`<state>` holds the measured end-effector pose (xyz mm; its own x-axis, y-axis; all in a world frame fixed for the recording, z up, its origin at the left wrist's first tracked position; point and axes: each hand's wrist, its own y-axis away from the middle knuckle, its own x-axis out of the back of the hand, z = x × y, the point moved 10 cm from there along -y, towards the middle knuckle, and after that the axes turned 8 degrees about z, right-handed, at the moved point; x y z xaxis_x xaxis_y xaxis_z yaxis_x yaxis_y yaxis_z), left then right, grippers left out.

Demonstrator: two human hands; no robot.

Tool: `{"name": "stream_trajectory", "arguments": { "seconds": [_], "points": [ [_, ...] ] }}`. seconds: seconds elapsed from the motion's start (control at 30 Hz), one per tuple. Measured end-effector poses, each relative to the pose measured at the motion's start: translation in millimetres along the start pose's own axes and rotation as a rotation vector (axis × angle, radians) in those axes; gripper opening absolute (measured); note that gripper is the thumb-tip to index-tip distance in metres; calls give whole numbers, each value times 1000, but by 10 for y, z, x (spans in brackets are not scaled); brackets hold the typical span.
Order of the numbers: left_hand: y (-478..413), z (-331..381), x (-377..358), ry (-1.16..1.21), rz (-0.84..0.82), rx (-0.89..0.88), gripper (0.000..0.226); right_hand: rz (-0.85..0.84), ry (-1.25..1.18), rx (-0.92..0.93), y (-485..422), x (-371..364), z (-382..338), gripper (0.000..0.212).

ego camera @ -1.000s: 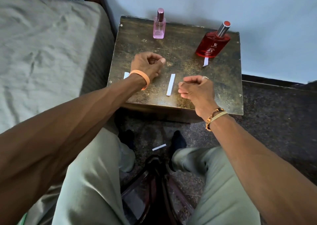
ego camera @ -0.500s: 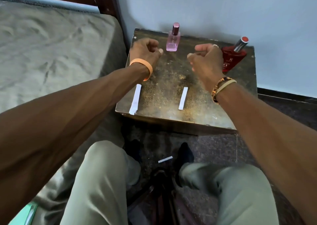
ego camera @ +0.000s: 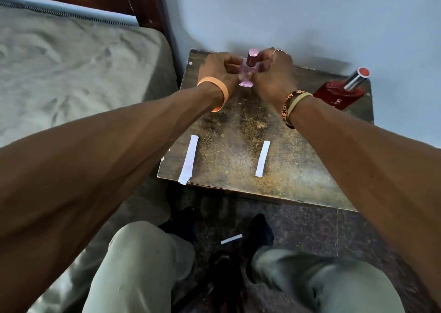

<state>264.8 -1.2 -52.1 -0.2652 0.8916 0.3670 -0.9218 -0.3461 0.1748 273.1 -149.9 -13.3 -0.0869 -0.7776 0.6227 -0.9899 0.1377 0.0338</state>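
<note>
A small pink perfume bottle (ego camera: pixel 248 72) with a metallic pink cap stands at the far edge of a worn dark wooden table (ego camera: pixel 238 131). My left hand (ego camera: pixel 218 70) grips the bottle from the left, and my right hand (ego camera: pixel 274 70) grips it from the right, fingers curled round its body. The bottle's base shows between my wrists. Two white paper strips lie nearer me: the left strip (ego camera: pixel 189 163) at the table's left front corner, the right strip (ego camera: pixel 262 158) near the middle.
A red perfume bottle (ego camera: pixel 338 93) with a silver and red cap lies tilted at the table's far right. A bed (ego camera: pixel 71 62) flanks the table on the left; a pale wall is behind. A third paper strip (ego camera: pixel 231 239) lies on the floor between my feet.
Both hands moved forward from closed fists over the table and closed on the pink bottle from either side. The camera tilted forward too.
</note>
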Motion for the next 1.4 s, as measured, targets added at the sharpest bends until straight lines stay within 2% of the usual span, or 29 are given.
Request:
{"name": "stream_trajectory", "arguments": {
  "seconds": [0.13, 0.3, 0.63, 0.73, 0.9, 1.07, 1.4],
  "points": [
    [151, 91, 43, 0, 41, -38, 26, 11, 53, 34, 122, 66, -43, 21],
    [457, 383, 124, -25, 15, -99, 27, -11, -20, 58, 385, 339, -134, 13],
    [1312, 1220, 153, 46, -90, -199, 41, 89, -49, 85, 885, 1315, -430, 24],
    [1538, 1413, 125, 52, -116, -222, 34, 105, -27, 104, 1051, 1589, -467, 25],
    [1871, 1597, -92, 42, -206, -233, 38, 120, -8, 72, 1297, 1994, -303, 20],
    [2184, 1453, -476, 4, -299, -195, 39, 135, 29, 50, 1520, 2180, 28, 15],
    [2385, 730, -1074, -202, -398, -144, 41, 107, 3, -226, 1717, 1862, 1074, 17]
  ]
}}
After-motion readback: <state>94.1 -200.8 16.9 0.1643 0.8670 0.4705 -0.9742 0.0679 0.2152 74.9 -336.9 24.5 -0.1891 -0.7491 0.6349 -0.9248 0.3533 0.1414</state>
